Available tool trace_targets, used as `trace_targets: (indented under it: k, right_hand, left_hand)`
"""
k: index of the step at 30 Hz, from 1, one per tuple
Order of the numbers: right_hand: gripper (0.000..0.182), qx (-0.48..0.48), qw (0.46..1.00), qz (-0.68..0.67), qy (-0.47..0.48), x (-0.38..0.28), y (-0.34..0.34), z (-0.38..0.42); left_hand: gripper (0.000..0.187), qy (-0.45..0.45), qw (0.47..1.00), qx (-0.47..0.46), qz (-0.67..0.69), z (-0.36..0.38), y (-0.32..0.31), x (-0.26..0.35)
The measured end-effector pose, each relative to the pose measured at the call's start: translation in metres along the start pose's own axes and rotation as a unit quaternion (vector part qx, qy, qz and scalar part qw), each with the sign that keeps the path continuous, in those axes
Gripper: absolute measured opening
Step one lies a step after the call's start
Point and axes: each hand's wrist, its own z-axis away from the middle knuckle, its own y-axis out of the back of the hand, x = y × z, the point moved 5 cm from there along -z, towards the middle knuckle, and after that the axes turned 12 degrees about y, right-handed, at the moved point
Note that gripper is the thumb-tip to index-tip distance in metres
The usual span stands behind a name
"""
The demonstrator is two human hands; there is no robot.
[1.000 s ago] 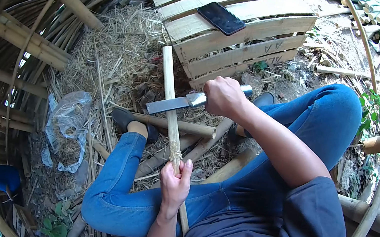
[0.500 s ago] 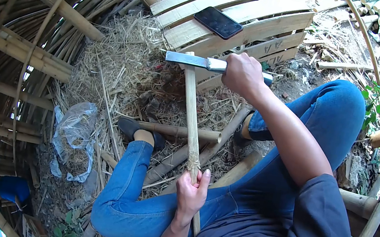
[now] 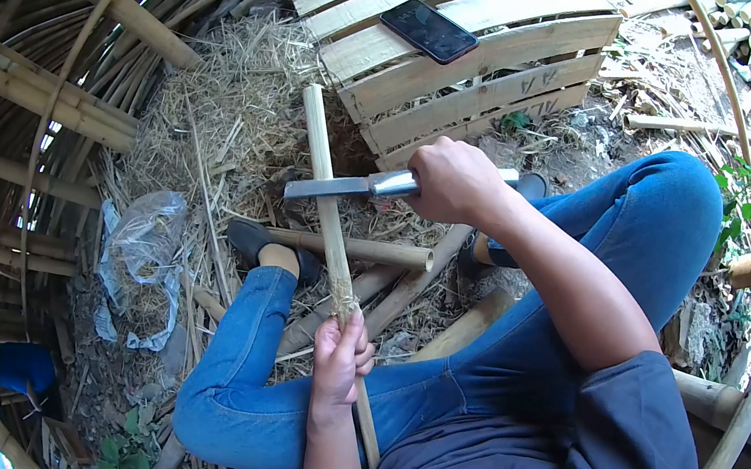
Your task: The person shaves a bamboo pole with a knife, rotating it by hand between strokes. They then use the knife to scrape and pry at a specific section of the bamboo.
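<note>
A pale wooden stick (image 3: 325, 188) slants from the straw-covered ground up to my lap, with frayed fibres partway along it. My left hand (image 3: 339, 359) is wrapped round the stick just below the frayed part. In my right hand (image 3: 455, 180) is the handle of a long metal blade (image 3: 328, 189). The blade lies across the stick's upper half, its tip sticking out to the left. My right fist hides part of the handle.
A slatted wooden crate (image 3: 489, 49) with a black phone (image 3: 428, 31) on it stands ahead. Bamboo pieces (image 3: 363, 249) lie by my feet. A plastic bag (image 3: 145, 239) is at left on the straw (image 3: 229, 98). Curved bamboo surrounds the place.
The blade and my right hand have come down along the stick towards me. The stick's upper end has swung left, and my left hand has shifted slightly left with it.
</note>
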Motion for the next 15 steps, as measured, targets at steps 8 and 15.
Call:
trace_targets:
  k: [8,15]
  right_hand:
    - [0.014,0.005,0.995,0.04,0.094,-0.027,-0.031,0.007]
    - [0.013,0.027,0.995,0.063,0.075,-0.023,-0.034,-0.001]
  left_hand:
    - [0.037,0.004,0.999,0.006,0.04,0.003,-0.001,-0.001]
    - [0.038,-0.034,0.997,0.05,-0.039,0.003,-0.005,0.001]
